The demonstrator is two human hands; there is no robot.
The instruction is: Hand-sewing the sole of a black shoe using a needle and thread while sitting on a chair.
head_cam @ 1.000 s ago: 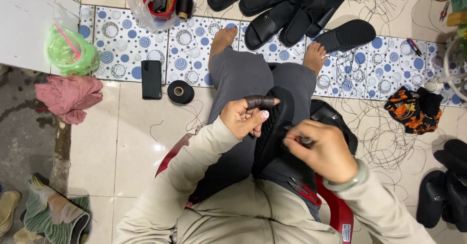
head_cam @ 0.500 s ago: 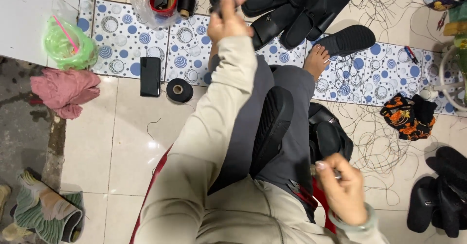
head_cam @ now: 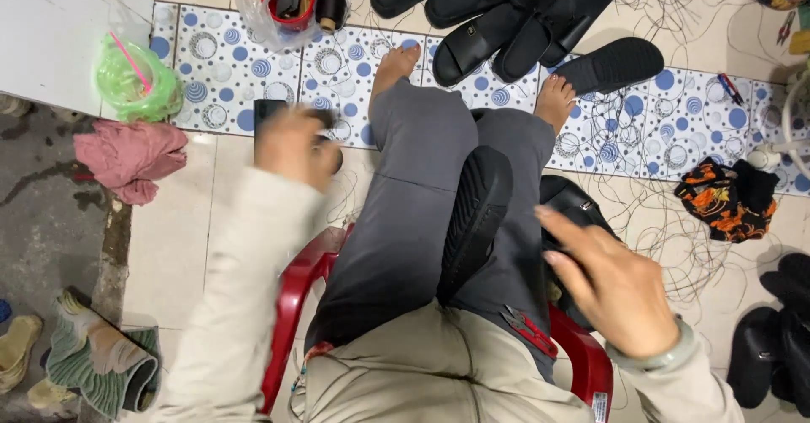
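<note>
1. Seated on a red plastic chair point(head_cam: 291, 305), grey-trousered legs stretched toward the patterned floor tiles point(head_cam: 211, 60), bare feet resting on them.
2. Black sandal sole point(head_cam: 474, 216) lying tread-up along the lap, between the thighs, touched by neither hand.
3. Left hand point(head_cam: 291, 146) blurred, out over the floor to the left of the knees; grip curled, but cannot tell whether anything sits inside it. Just beneath and beyond it, a dark phone point(head_cam: 268, 111) and a black roll point(head_cam: 333, 157), both partly hidden.
4. Right hand point(head_cam: 616, 284) near the right thigh, fingers point(head_cam: 561, 229) spread apart and empty, just beside the sole and over a black bag point(head_cam: 574, 208).
5. Red-handled clippers point(head_cam: 527, 330) lying on the lap near the right hip.
6. Pile of black sandals point(head_cam: 506, 10) at the far edge of the floor, beyond the feet.
7. Green plastic bag point(head_cam: 135, 81) and pink cloth point(head_cam: 126, 157) on the floor far left; loose dark threads point(head_cam: 666, 220) scattered on the right.
</note>
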